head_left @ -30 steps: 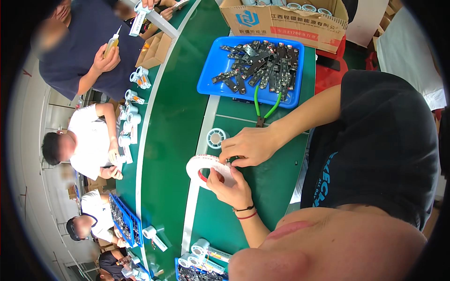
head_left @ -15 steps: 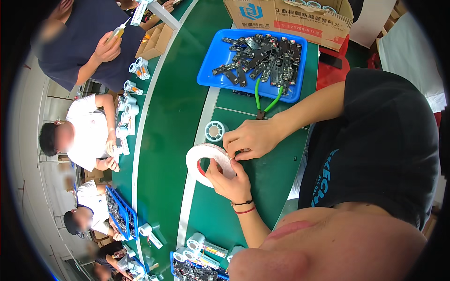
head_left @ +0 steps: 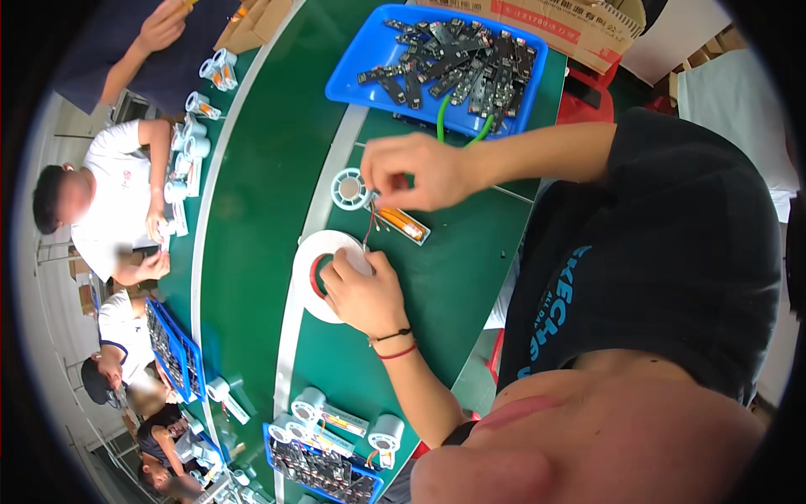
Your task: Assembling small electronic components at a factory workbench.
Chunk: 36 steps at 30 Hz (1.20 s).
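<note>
Co-workers are sitting along the far left side of the long green worktable (head_left: 260,168), at least three of them bending over small white spools, with a blue tray of dark parts (head_left: 172,353) lying near the lower ones. Near the table's pale stripe, the left hand (head_left: 363,290) is resting on a large white tape roll with a red core (head_left: 323,273), fingers curled over its right rim and pressing it flat onto the table. Just above it a small white wire spool (head_left: 348,189) is lying flat. A thin red and dark wire pair (head_left: 369,228) is running almost vertically between the two hands, its upper end pinched in the right hand (head_left: 411,170), which is hovering with fingertips closed on it. Beside the wire, one small flat orange battery pack (head_left: 403,224) is lying on the table, its long axis slanting from upper left down to lower right. Farther up, one blue plastic tray heaped with dark flat strips (head_left: 441,71) is standing, green-handled pliers (head_left: 460,126) poking out beneath its near edge. Behind it a brown cardboard box with red and blue print (head_left: 554,21) is sitting at the table's end. At the bottom edge, another blue tray (head_left: 323,470) and several white spools are lying.
</note>
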Tool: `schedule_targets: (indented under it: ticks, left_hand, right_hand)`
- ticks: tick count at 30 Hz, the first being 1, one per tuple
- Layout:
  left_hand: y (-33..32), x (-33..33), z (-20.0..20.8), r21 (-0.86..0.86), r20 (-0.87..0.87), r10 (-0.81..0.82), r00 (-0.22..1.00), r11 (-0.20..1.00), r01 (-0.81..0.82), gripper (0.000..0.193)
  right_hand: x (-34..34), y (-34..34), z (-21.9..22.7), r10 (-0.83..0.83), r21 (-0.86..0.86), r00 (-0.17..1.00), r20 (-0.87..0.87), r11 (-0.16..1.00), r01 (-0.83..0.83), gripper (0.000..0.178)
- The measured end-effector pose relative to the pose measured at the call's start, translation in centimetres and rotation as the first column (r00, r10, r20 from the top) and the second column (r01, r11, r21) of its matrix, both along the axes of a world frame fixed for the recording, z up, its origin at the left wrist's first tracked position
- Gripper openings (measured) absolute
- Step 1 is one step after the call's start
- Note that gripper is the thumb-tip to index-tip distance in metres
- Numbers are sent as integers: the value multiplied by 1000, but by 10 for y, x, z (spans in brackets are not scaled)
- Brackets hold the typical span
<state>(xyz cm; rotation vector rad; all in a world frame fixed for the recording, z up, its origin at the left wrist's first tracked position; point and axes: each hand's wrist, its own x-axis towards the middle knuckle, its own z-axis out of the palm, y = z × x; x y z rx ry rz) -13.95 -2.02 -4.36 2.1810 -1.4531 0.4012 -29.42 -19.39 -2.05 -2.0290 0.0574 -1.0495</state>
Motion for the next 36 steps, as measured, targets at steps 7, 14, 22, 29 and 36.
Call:
schedule_targets:
  ticks: [7,14,22,29,36]
  left_hand:
    - [0,2,-2,117,128,94,987,987,-109,38]
    - [-7,0,-8,-122,116,-172,978,975,186,49]
    - [-7,-5,8,103,135,44,990,993,-58,49]
    - [-3,-5,-3,-82,63,-217,974,972,221,47]
    - [-7,-21,-11,-180,-67,-348,935,926,332,38]
  right_hand:
    - [-7,-15,-4,-29,-42,950,-310,999,17,15]
    - [3,-1,-7,80,-139,952,-296,982,-126,12]
    - [15,-3,0,244,158,881,-406,968,-195,11]
    - [8,0,-2,239,240,889,-391,959,-152,14]
    - [2,-21,19,145,-75,870,-472,976,-204,15]
